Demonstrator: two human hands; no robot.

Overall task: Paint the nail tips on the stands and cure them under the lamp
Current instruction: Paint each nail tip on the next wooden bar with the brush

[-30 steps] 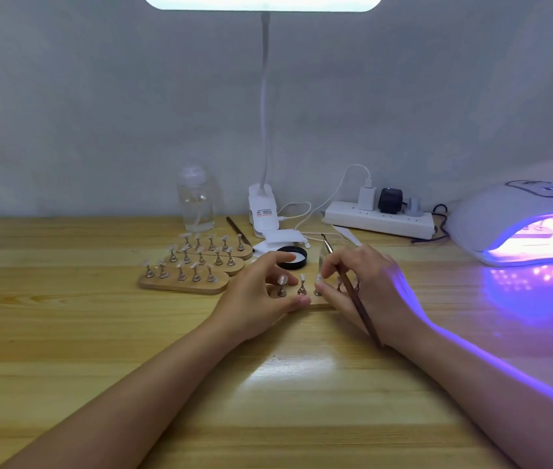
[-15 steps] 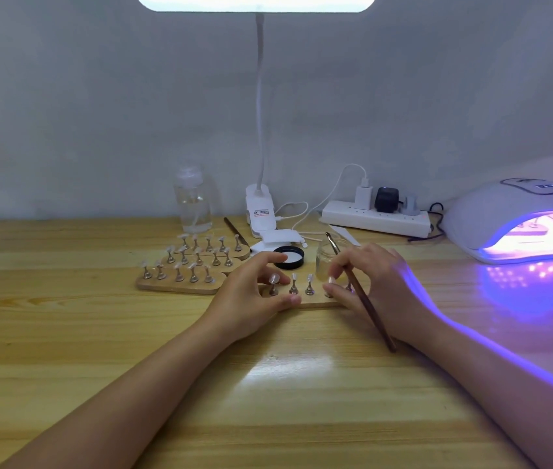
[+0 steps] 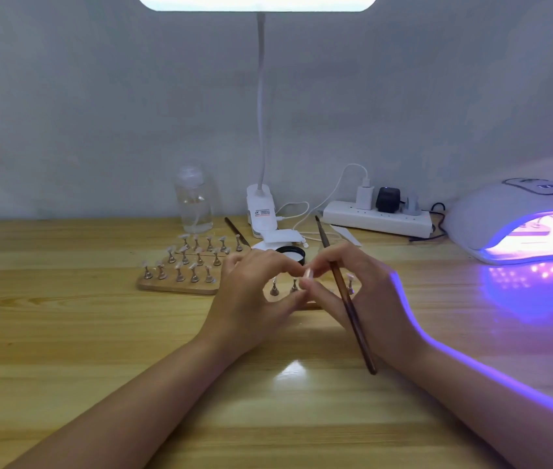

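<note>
A small wooden stand board (image 3: pixel 312 304) with metal pegs carrying nail tips lies in the middle of the table, largely covered by my hands. My left hand (image 3: pixel 254 299) curls around its left end, thumb along the front edge. My right hand (image 3: pixel 359 292) grips a brown brush (image 3: pixel 342 296), bristles pointing away toward the wall, while its fingertips pinch a nail tip (image 3: pixel 308 274) above the board. Fingertips of both hands meet at that nail tip. The white curing lamp (image 3: pixel 518 214) glows purple at the right.
Wooden boards (image 3: pixel 180 286) with several nail tips on pegs sit to the left. Behind my hands are a black-rimmed open jar (image 3: pixel 290 253), a clear bottle (image 3: pixel 193 201), a clip-on desk lamp (image 3: pixel 261 214), a second brush (image 3: pixel 236 231) and a power strip (image 3: pixel 376 216).
My hands have come together over the stand board. The right-hand fingers rose from the pegs and now pinch a nail tip; the left index finger has moved right to meet them.
</note>
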